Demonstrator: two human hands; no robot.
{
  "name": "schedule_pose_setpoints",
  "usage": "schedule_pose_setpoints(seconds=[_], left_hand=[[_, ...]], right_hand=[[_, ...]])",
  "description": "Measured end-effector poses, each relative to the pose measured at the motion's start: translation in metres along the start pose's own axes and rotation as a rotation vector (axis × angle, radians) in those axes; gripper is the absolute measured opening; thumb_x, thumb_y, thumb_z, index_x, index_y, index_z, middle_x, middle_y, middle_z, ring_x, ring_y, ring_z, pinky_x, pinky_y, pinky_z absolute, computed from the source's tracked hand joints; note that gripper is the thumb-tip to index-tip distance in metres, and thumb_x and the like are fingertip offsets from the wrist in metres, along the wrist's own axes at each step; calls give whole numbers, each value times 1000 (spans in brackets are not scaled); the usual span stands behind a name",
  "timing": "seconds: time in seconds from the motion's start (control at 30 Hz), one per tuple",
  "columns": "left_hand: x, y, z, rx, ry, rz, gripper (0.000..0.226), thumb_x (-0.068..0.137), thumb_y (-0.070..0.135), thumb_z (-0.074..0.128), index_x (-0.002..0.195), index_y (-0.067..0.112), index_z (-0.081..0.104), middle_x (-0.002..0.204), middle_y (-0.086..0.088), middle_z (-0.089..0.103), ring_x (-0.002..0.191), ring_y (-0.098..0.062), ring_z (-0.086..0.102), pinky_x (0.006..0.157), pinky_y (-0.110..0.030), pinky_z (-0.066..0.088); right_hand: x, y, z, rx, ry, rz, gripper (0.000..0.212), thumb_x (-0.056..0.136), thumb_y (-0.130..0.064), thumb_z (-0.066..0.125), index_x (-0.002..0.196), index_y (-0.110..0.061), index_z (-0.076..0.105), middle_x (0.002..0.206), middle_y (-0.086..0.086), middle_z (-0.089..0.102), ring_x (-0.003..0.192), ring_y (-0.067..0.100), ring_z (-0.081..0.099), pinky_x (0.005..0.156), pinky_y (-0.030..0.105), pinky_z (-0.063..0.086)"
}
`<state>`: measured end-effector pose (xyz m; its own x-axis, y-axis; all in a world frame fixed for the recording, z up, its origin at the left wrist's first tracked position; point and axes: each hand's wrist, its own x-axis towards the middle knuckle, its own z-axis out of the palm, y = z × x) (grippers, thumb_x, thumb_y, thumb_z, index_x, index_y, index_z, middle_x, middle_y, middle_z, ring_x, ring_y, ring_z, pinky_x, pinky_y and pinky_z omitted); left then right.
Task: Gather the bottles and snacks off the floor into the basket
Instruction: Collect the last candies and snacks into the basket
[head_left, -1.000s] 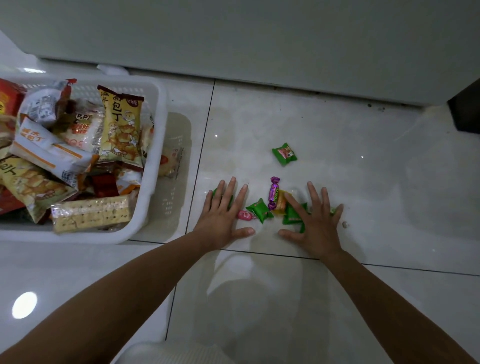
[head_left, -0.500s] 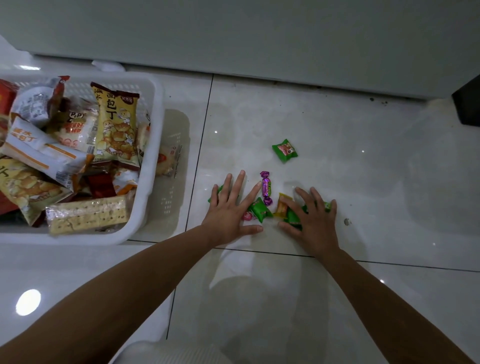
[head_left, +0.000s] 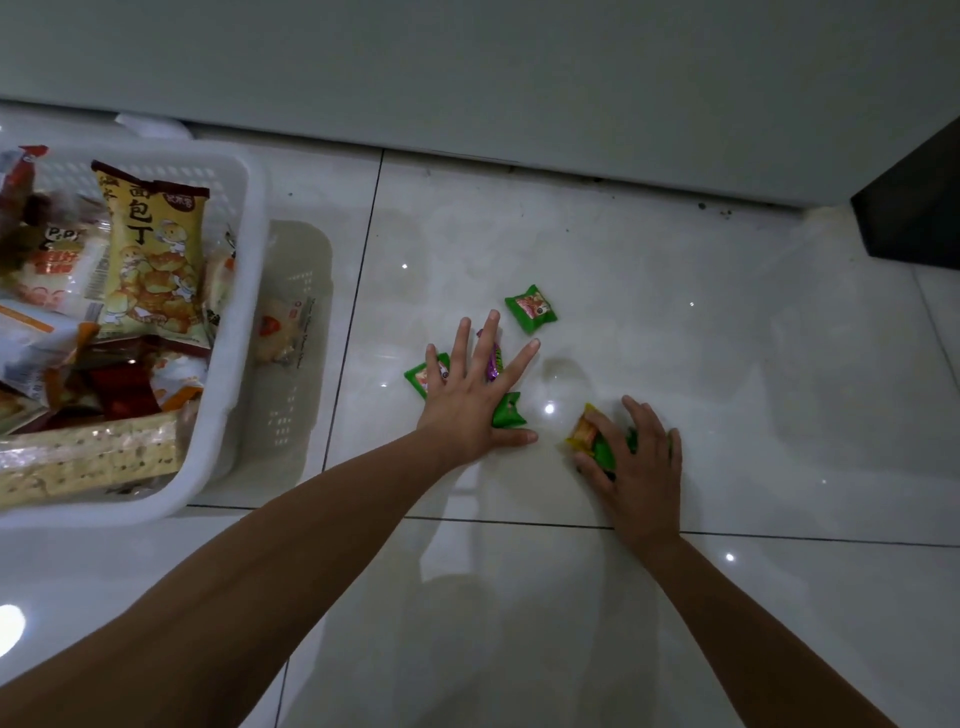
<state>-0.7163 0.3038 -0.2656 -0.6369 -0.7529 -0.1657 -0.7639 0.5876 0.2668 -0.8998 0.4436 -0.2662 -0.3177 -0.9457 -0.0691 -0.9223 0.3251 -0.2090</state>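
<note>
At the left of the frame, a yellow snack bag (head_left: 153, 260) in the basket (head_left: 244, 291) reads "面包丁".

Two bare arms reach down over glossy white tile floor (head_left: 675, 322). Left hand (head_left: 470, 395) flat, fingers spread, pressing on small wrapped sweets: green packet (head_left: 422, 375) under little-finger side, purple sweet (head_left: 495, 359) between fingers, green wrapper (head_left: 508, 410) by thumb. Right hand (head_left: 636, 457) curled over yellow sweet (head_left: 584, 430) and green wrappers. Lone green packet (head_left: 531, 308) just beyond left fingertips. White plastic basket (head_left: 244, 291) at left, full of snack bags, yellow bag (head_left: 153, 260) upright.
</note>
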Motion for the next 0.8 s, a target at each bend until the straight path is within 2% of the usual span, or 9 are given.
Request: schedule_pose_setpoints(seconds=[0.1, 0.27, 0.4, 0.53, 0.63, 0.8], left_hand=[[18, 0, -1, 9, 34, 12, 110, 66, 81, 51, 141, 47, -22, 151, -4, -36, 140, -35, -28, 107, -66, -5], [45, 1, -4, 35, 37, 24, 110, 65, 82, 50, 138, 49, -26, 148, -2, -41, 139, -38, -29, 106, -68, -5], [59, 7, -5, 36, 5, 29, 102, 68, 81, 47, 143, 49, -15, 154, 1, -30, 141, -38, -23, 107, -68, -4], [65, 10, -4, 15, -41, 11, 91, 75, 78, 43, 147, 45, -2, 159, 5, -15, 144, -38, -9, 110, -65, 0], [62, 7, -3, 9, -30, 27, 86, 77, 76, 42, 147, 42, 7, 159, 3, -4, 144, -36, -2, 111, -62, 2], [50, -6, -2, -59, 10, 76, 68, 84, 69, 39, 144, 42, 22, 158, 5, 8, 144, -30, 6, 112, -58, 8]], right_hand=[[1, 0, 3, -31, 24, 2, 65, 86, -65, 28, 132, -28, 54, 144, 11, 45, 136, 33, 37, 111, 57, 25], [3, 2, 9, -58, 101, -6, 56, 84, -58, 39, 126, -28, 58, 137, 12, 52, 130, 35, 45, 107, 58, 31], [3, 5, 12, -53, 117, -22, 54, 84, -58, 39, 127, -29, 55, 137, 10, 52, 130, 34, 45, 107, 58, 32], [5, 6, 13, -57, 124, -22, 54, 85, -60, 38, 126, -29, 57, 136, 10, 53, 129, 34, 45, 107, 57, 32], [3, 6, 13, -64, 110, -25, 57, 88, -63, 32, 127, -29, 56, 136, 9, 53, 130, 33, 44, 106, 56, 33], [4, 4, 10, -52, 82, -6, 56, 85, -59, 38, 126, -28, 59, 136, 7, 54, 130, 33, 44, 107, 54, 32]])
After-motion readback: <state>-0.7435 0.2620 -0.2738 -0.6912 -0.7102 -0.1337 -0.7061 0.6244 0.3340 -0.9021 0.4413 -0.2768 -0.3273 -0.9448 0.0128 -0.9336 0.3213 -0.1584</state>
